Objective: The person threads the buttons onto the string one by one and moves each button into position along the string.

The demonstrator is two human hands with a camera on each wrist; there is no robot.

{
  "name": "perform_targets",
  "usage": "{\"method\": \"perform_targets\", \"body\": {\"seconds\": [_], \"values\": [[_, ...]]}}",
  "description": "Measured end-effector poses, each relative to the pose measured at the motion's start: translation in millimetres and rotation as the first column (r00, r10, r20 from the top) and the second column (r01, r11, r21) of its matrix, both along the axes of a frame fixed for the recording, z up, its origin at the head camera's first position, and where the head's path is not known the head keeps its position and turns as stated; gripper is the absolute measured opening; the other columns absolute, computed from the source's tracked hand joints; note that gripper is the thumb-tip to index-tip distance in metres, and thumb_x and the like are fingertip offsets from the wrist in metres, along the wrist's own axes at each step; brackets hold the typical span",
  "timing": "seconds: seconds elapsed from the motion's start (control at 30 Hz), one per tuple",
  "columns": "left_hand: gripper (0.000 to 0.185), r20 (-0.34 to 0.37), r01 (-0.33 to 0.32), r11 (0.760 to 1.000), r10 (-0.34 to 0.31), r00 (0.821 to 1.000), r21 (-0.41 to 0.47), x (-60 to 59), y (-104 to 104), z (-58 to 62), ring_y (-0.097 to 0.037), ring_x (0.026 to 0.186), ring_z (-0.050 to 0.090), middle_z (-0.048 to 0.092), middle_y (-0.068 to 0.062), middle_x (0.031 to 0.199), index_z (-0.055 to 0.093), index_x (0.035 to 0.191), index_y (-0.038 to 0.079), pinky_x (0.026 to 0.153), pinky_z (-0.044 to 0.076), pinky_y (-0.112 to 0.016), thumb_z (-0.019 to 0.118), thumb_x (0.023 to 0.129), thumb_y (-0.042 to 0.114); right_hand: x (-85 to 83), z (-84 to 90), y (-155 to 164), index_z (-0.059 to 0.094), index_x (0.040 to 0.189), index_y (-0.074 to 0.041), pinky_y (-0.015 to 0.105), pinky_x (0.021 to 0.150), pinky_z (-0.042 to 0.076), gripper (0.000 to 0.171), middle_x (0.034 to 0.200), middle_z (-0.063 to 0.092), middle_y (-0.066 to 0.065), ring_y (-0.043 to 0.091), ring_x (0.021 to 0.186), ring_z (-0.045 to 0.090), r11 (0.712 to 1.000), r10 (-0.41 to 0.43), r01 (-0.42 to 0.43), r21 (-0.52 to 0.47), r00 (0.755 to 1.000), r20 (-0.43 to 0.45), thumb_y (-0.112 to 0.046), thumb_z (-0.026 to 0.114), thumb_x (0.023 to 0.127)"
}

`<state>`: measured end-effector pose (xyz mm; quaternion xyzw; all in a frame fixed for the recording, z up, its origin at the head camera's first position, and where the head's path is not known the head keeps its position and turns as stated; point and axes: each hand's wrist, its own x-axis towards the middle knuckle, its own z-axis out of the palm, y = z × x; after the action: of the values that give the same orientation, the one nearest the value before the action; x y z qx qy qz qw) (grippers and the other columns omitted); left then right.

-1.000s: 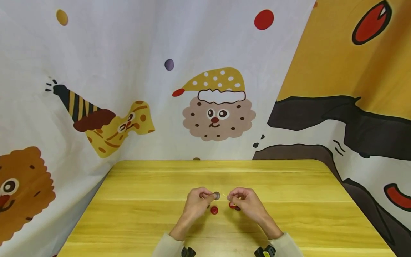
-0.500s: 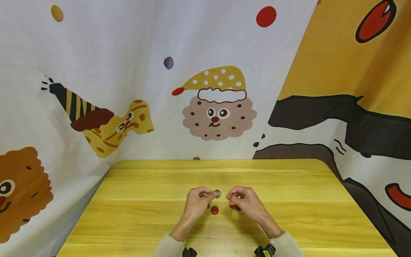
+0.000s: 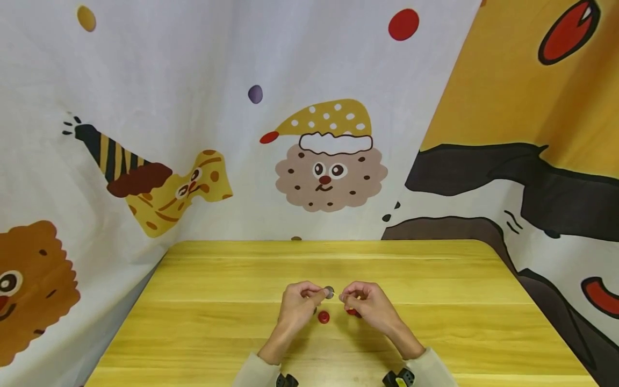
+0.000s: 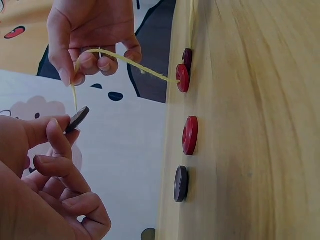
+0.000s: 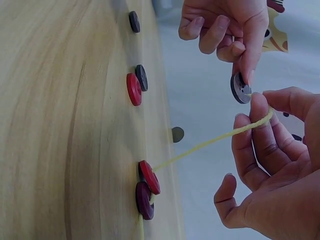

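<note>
Already strung: a red button and a dark maroon button, resting on the table. Just above, yellow cord pinched in the right hand, grey button pinched in the left hand, tip at the hole, not yet through. Farther along, unthreaded: loose red button, dark button, another dark one.

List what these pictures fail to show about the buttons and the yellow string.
- Head view: the string is too thin to trace, and the right hand covers most of the threaded buttons.
- Right wrist view: the string runs off the bottom edge, end unseen.
- Left wrist view: the grey button is edge-on in the left hand, holes hidden.
</note>
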<state>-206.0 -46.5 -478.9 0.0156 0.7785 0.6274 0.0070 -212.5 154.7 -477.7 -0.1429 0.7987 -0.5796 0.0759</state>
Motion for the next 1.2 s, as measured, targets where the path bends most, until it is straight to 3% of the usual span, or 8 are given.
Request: {"method": "perform_targets", "body": {"seconds": [0.33,0.67,0.87,1.2], "values": [[0.014,-0.005,0.003,1.0,-0.003,1.0,-0.005,1.4,0,-1.8,-0.02,0.063,0.06,0.067,-0.009,0.072,0.075,0.082,0.01,0.049,0.041,-0.022,0.078,0.086,0.023,1.3,0.3,-4,0.069,0.097,0.004,0.019,0.05,0.04,0.011,0.083,0.068,0.017,0.01,0.061,0.056,0.999,-0.009,0.009,0.035,1.0,0.002,-0.001,0.061,0.093],[0.016,0.004,0.015,1.0,-0.015,1.0,0.018,2.2,0,-2.9,-0.018,0.062,0.057,0.069,-0.017,0.08,0.076,0.082,0.011,0.051,0.041,-0.021,0.079,0.085,0.026,16.4,30.6,-11,0.067,0.096,0.009,0.018,0.051,0.04,0.011,0.079,0.067,0.011,0.007,0.062,0.057,1.0,-0.014,0.014,0.026,1.0,-0.006,0.001,0.06,0.092],[0.018,0.005,0.018,0.999,-0.018,1.0,0.034,2.9,1,-2.1,-0.018,0.063,0.056,0.069,-0.014,0.079,0.076,0.081,0.01,0.051,0.041,-0.021,0.078,0.086,0.027,15.9,31.4,-12,0.067,0.096,0.008,0.018,0.05,0.038,0.011,0.083,0.067,0.026,0.007,0.061,0.055,1.0,-0.014,0.014,0.023,1.0,0.003,0.001,0.06,0.093],[0.018,-0.004,0.019,0.999,-0.019,1.0,0.029,3.6,2,-2.0,-0.016,0.063,0.056,0.068,-0.015,0.08,0.076,0.082,0.009,0.053,0.042,-0.022,0.077,0.087,0.027,16.4,31.6,-13,0.067,0.095,0.008,0.017,0.051,0.039,0.01,0.079,0.067,0.02,0.007,0.06,0.054,1.0,-0.015,0.015,-0.004,1.0,0.005,0.002,0.06,0.092]]}}
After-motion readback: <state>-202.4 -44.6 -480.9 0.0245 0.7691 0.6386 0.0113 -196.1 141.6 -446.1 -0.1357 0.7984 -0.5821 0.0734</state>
